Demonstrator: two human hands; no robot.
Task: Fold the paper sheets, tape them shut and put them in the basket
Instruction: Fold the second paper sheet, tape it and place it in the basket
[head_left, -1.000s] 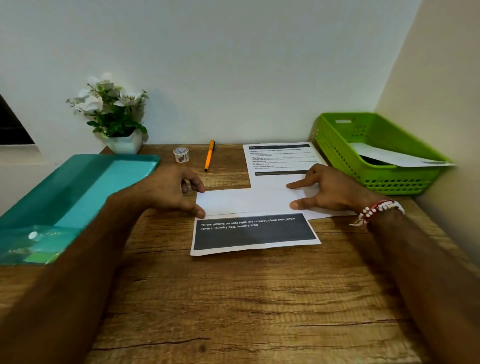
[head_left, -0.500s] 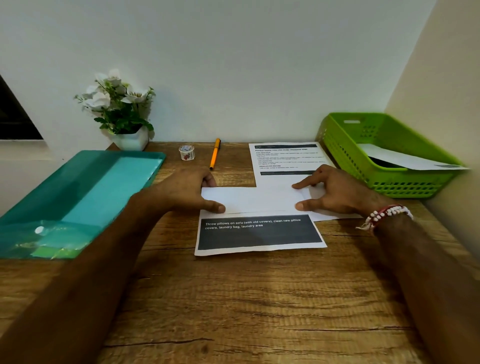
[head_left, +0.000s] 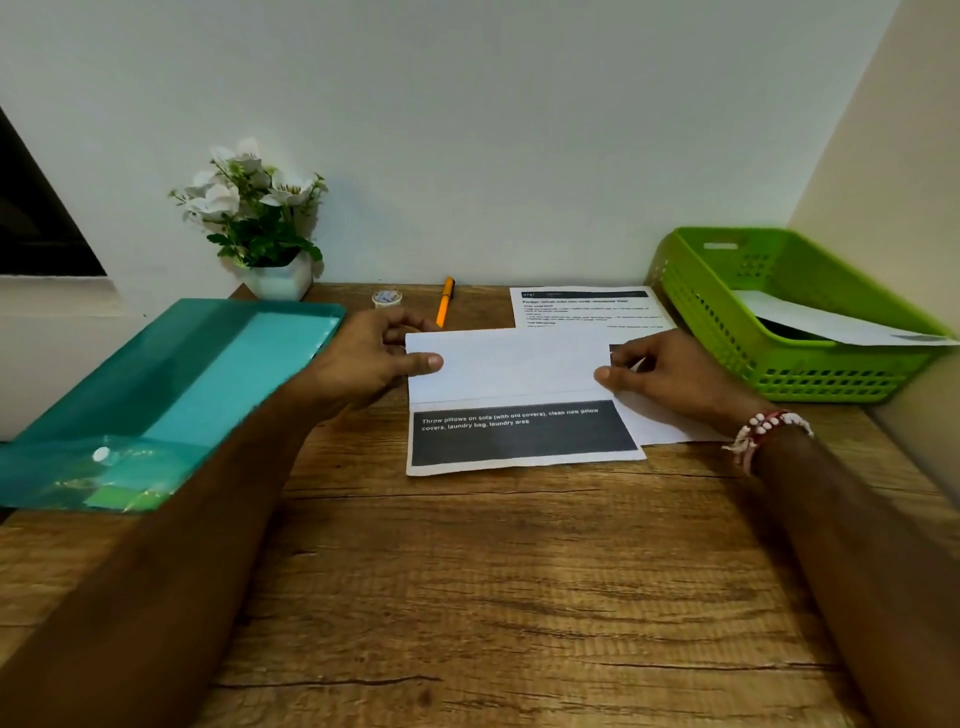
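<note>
A paper sheet (head_left: 519, 436) with a dark printed band lies mid-table, its top part folded down as a white flap (head_left: 509, 364). My left hand (head_left: 363, 358) pinches the flap's left edge, thumb on top. The flap's right edge is pinched by my right hand (head_left: 670, 374). A second printed sheet (head_left: 587, 306) lies underneath, reaching toward the wall. At the right stands a green basket (head_left: 727, 332) with a folded paper (head_left: 831, 325) in it. A small roll of tape (head_left: 387, 299) sits near the wall.
A teal plastic folder (head_left: 171, 395) lies at the left, partly over the table edge. A white pot of flowers (head_left: 260, 228) stands at the back left. An orange pen (head_left: 445, 307) lies beside the tape. Walls close off the back and right.
Both hands went from pressing the fold flat to pinching the flap's left and right edges. The flap now looks larger and covers more of the sheet behind.
</note>
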